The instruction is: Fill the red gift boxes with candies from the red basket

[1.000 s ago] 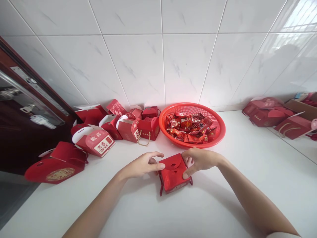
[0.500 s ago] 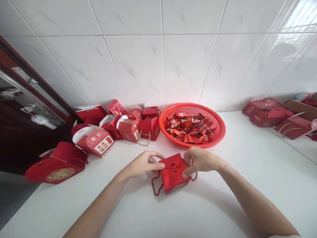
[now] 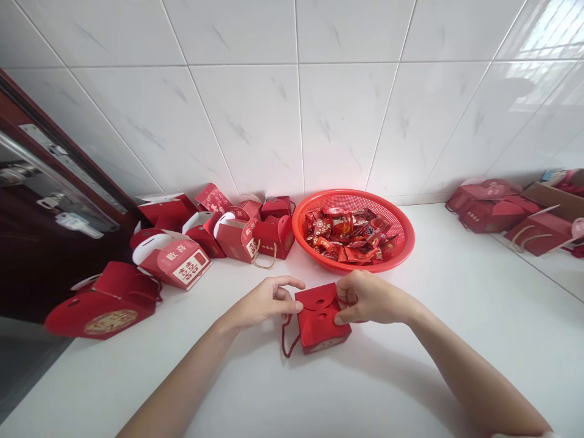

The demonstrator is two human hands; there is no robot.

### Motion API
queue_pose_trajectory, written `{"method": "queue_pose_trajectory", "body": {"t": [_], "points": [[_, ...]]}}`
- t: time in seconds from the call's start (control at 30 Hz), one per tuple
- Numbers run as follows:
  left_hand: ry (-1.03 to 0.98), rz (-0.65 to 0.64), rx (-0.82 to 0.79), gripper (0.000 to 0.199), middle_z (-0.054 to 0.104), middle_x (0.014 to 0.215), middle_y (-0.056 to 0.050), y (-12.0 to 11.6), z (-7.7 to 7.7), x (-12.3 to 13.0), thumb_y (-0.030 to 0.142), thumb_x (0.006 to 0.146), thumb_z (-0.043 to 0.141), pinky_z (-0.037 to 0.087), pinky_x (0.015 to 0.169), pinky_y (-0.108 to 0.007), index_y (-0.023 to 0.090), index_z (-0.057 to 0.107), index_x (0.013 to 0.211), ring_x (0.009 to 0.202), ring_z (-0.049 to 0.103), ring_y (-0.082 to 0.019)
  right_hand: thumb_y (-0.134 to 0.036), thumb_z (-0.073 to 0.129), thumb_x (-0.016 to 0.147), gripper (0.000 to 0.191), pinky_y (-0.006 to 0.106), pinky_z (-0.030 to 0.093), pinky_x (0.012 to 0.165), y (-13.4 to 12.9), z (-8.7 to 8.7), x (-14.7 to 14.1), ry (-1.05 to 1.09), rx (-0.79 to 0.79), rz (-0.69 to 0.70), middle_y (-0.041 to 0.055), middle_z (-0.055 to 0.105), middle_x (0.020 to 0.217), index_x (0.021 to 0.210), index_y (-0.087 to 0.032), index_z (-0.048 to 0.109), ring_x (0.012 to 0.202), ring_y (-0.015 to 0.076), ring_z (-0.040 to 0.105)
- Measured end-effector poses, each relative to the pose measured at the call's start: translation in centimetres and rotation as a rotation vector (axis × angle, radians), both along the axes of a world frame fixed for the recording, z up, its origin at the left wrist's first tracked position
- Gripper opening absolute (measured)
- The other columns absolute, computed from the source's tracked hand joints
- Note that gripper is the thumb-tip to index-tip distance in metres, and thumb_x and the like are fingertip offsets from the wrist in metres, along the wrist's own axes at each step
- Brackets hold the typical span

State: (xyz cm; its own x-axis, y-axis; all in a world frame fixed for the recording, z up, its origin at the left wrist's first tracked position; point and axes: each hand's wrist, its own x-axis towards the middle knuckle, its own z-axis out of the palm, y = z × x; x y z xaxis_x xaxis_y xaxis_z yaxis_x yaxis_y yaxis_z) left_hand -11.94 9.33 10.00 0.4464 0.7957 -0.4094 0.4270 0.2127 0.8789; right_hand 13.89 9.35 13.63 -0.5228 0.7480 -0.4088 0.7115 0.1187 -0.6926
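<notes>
In the head view a small red candy box [image 3: 323,331] rests on the white counter. Its two top flaps, each with an oval hole, are folded down and meet in the middle. My left hand [image 3: 264,302] grips its left edge, thumb on top and index finger stretched out behind. From that side a dark red cord handle [image 3: 288,340] hangs in a loop. At the right edge my right hand [image 3: 365,298] is closed, its thumb pressed on the box and curled fingers at the other cord, mostly hidden.
Behind the box stands a red plastic basket [image 3: 406,246] of wrapped candies [image 3: 351,234]. Several red gift boxes [image 3: 177,258] line the left, beside a dark door with keys [image 3: 78,224]. More red boxes [image 3: 495,213] and a cardboard box [image 3: 559,201] stand far right, by the tiled wall.
The top flaps lie flatter. The box has shifted slightly right, and the right cord loop has been drawn in under my right hand. My left hand has barely moved.
</notes>
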Motion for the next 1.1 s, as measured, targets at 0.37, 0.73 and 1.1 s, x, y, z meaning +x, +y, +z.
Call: {"method": "queue_pose_trajectory", "body": {"t": [0.37, 0.73, 1.1], "points": [[-0.150, 0.066, -0.022, 0.049, 0.064, 0.070, 0.002, -0.4, 3.2, -1.4, 0.037, 0.073, 0.074, 0.048, 0.072, -0.033, 0.019, 0.064, 0.118, 0.069, 0.062, -0.018, -0.036, 0.069, 0.082, 0.019, 0.026, 0.045, 0.058, -0.4, 2.0, 1.7, 0.344, 0.043, -0.132, -0.0014, 0.060, 0.062, 0.082, -0.017, 0.065, 0.060, 0.0132, 0.056], [-0.522, 0.075, -0.083, 0.051, 0.072, 0.113, -0.013, -2.0, 5.4, -2.2, 0.040, 0.077, 0.080, 0.054, 0.093, -0.048, 0.023, 0.063, 0.123, 0.112, 0.067, -0.032, -0.036, 0.077, 0.085, 0.037, 0.036, 0.057, 0.084, -0.9, 2.5, 2.1, 0.813, -0.036, -0.142, 0.0058, 0.070, 0.094, 0.113, -0.019, 0.060, 0.091, 0.0192, 0.069], [-0.661, -0.165, -0.072, 0.101, 0.036, 0.164, -0.014, -4.2, 5.6, 1.2, 0.050, 0.079, 0.080, 0.032, 0.120, -0.057, 0.035, 0.024, 0.161, 0.154, 0.028, -0.037, -0.028, 0.075, 0.087, 0.034, 0.035, 0.057, 0.084, -1.9, 2.3, 0.7, 0.818, 0.170, -0.053, 0.0059, 0.071, 0.100, 0.117, -0.020, 0.062, 0.091, 0.0180, 0.068]]}}
